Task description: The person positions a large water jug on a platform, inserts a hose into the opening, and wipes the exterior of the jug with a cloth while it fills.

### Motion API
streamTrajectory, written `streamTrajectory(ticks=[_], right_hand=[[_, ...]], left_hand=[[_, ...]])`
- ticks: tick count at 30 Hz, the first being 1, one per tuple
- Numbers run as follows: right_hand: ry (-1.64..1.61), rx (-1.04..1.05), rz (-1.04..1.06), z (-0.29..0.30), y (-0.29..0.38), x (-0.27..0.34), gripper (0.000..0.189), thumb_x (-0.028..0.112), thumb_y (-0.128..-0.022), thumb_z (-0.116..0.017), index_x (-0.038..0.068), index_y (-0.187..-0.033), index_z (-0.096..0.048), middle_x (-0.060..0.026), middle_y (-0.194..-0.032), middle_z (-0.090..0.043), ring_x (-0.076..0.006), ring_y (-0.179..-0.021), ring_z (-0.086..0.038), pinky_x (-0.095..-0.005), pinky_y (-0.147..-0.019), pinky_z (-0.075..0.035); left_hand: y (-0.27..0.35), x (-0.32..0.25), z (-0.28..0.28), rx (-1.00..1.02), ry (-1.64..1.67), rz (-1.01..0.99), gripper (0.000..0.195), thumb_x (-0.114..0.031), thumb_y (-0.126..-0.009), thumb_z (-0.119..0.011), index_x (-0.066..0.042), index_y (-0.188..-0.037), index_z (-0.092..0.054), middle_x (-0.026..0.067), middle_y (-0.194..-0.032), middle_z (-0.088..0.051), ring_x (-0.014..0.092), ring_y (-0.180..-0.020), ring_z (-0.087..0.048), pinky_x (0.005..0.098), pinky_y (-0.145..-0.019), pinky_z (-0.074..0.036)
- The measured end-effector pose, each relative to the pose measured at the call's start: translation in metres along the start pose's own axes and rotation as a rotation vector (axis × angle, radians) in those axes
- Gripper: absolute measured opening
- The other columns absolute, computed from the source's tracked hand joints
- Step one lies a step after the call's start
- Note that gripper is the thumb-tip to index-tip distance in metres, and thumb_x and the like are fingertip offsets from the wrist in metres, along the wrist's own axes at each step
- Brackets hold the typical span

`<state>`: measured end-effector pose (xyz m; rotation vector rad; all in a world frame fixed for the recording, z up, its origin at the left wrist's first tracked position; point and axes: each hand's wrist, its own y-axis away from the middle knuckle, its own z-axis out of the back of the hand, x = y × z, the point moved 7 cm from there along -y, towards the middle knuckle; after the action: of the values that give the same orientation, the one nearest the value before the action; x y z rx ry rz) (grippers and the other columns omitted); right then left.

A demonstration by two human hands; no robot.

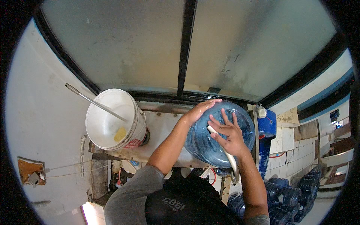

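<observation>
A large blue plastic water jug (197,140) stands on the metal-topped counter, its round end facing up towards me and wet. My left hand (199,112) rests on the jug's far left edge, fingers stretched along the rim. Over the round end my right hand (229,135) is spread, with a white hose (231,163) passing beneath it. The hose's open tip shows by the thumb and fingers; whether the palm presses on it I cannot tell. To the left is a white plastic bucket (104,112) holding a metal rod (95,102) and a yellow sponge (120,134).
Black-framed frosted panes (135,50) rise behind the metal counter (164,126). A blue plastic container (266,122) stands right of the jug. Several blue water jugs (289,195) lie stacked at lower right. Cords (84,171) run along the left wall to an orange-brown board (31,171).
</observation>
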<state>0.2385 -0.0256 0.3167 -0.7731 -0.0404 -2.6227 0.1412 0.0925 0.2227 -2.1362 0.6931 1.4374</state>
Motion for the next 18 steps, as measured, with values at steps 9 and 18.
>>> streamTrajectory(ticks=[9,18], right_hand=[[-0.058,-0.008,-0.034,-0.002,-0.003,0.005,0.043,0.034,-0.094,-0.071,0.020,-0.134,-0.071,-0.0028,-0.148,-0.060,-0.0340,-0.156,-0.027,-0.0614,-0.126,-0.002],[-0.003,0.067,0.058,-0.007,0.001,0.009,0.044,0.039,-0.095,-0.069,0.025,-0.136,-0.069,0.0026,-0.149,-0.059,-0.0333,-0.157,-0.024,-0.0619,-0.126,-0.002]], left_hand=[[0.048,0.151,0.026,-0.108,0.647,0.339,0.050,-0.042,-0.108,-0.048,-0.007,-0.141,-0.060,0.0117,-0.142,-0.062,0.024,-0.129,-0.059,0.0409,-0.112,-0.045],[0.094,0.229,0.026,-0.387,0.694,0.132,0.049,-0.041,-0.108,-0.049,-0.007,-0.142,-0.059,0.0120,-0.141,-0.062,0.024,-0.126,-0.061,0.0413,-0.109,-0.047]])
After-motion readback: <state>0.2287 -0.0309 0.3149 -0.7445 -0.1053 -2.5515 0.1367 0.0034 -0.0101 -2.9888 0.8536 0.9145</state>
